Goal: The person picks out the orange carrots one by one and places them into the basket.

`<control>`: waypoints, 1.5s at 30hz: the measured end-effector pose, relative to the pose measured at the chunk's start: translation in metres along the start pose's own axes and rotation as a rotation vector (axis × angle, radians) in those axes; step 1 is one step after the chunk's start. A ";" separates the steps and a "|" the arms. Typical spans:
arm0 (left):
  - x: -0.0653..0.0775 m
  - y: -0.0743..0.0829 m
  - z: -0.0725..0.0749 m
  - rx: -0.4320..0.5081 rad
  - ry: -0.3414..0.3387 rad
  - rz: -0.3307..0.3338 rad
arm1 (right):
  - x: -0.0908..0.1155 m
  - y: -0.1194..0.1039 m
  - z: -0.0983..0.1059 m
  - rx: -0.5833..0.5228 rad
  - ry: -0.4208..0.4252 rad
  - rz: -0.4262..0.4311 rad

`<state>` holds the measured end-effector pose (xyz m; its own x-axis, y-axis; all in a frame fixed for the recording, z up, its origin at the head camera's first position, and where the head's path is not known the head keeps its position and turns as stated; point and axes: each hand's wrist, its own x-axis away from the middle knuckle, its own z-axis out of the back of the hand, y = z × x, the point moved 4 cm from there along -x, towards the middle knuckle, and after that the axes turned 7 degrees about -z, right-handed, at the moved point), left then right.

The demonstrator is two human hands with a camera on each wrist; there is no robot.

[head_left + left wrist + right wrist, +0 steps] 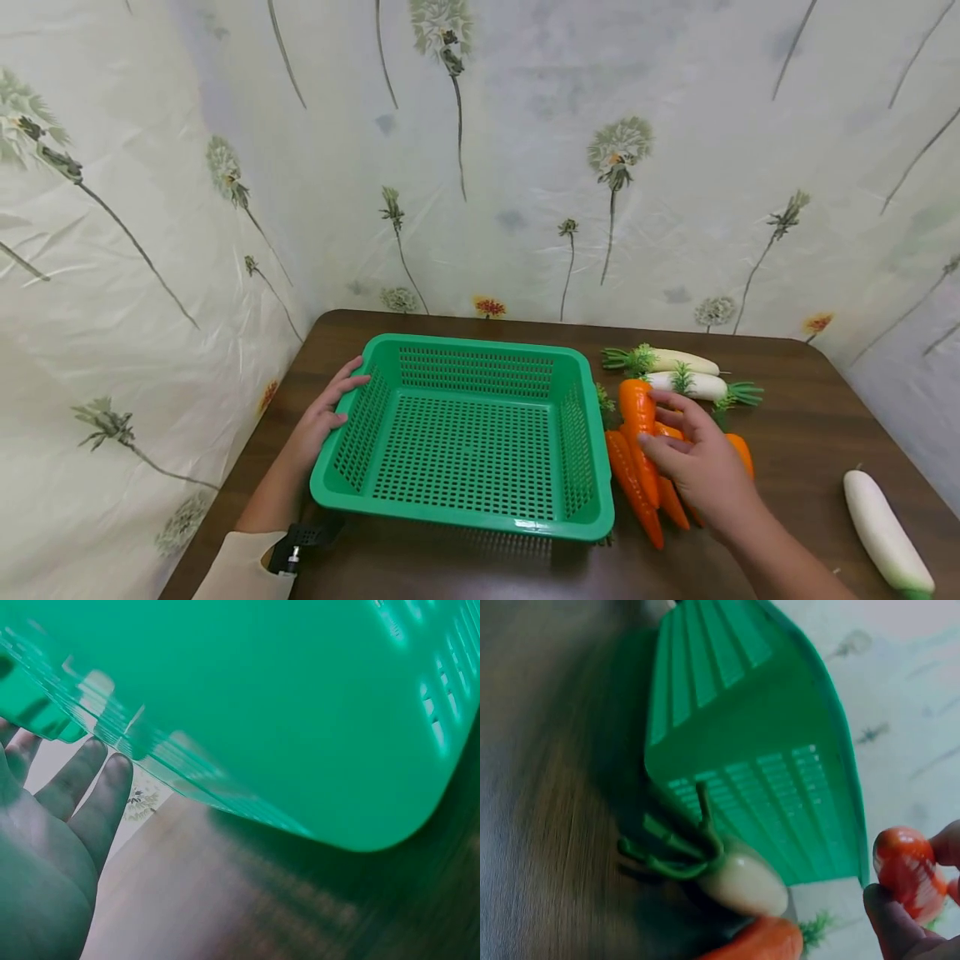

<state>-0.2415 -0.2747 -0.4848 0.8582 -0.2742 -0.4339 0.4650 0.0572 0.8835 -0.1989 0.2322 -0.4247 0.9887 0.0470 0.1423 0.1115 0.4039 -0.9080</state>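
Observation:
A green plastic basket (465, 450) with slotted walls and floor stands on the table, its inside bare. My left hand (322, 417) rests along its left rim; in the left wrist view straight fingers (105, 791) reach up to the basket's outer side. To the right of the basket, my right hand (705, 467) pinches an orange carrot (637, 408) near its thick end, thumb on one side and fingers on the other. The carrot's tip points toward the near edge, over several other carrots (626, 471). The hand hides part of that pile.
Behind the carrots lie two white radishes (686, 385) with green leafy tops. Another long white radish (885, 529) lies alone at the right. A pale vegetable with a green stem (742, 881) sits beside the basket wall. Floral sheeting (510, 167) rises behind the dark wooden table (795, 417).

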 end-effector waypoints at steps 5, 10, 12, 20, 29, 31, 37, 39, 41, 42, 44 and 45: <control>-0.001 0.001 0.000 -0.005 0.000 0.011 | 0.003 -0.014 -0.009 -0.020 -0.054 0.002; 0.000 0.001 0.001 -0.004 -0.001 0.014 | 0.003 -0.026 -0.018 -0.026 -0.094 -0.014; 0.000 0.001 0.001 -0.002 -0.003 0.010 | 0.003 -0.030 -0.021 -0.030 -0.112 -0.022; 0.000 0.000 0.001 -0.014 -0.013 -0.009 | 0.002 -0.053 -0.039 -0.088 -0.185 -0.067; 0.001 -0.001 0.002 -0.004 -0.007 -0.008 | 0.000 -0.073 -0.071 -0.125 -0.241 -0.084; 0.000 -0.001 0.001 0.003 -0.013 -0.013 | -0.001 -0.076 -0.076 -0.130 -0.251 -0.083; 0.000 -0.002 0.001 0.006 -0.011 -0.001 | -0.004 -0.089 -0.085 -0.182 -0.286 -0.098; -0.001 -0.003 0.001 0.005 -0.010 0.000 | -0.005 -0.095 -0.086 -0.186 -0.286 -0.093; -0.001 -0.003 0.002 0.003 -0.009 0.003 | -0.007 -0.099 -0.089 -0.187 -0.288 -0.091; -0.001 -0.003 0.002 0.004 -0.010 0.001 | -0.008 -0.101 -0.090 -0.188 -0.291 -0.088; -0.001 -0.003 0.002 0.000 -0.014 -0.004 | -0.012 -0.103 -0.094 -0.187 -0.299 -0.086; 0.000 -0.003 0.002 -0.003 -0.015 -0.006 | -0.013 -0.104 -0.096 -0.191 -0.307 -0.081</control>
<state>-0.2435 -0.2766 -0.4865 0.8519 -0.2893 -0.4365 0.4707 0.0581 0.8804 -0.2140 0.1014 -0.3698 0.9030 0.3055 0.3020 0.2334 0.2412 -0.9420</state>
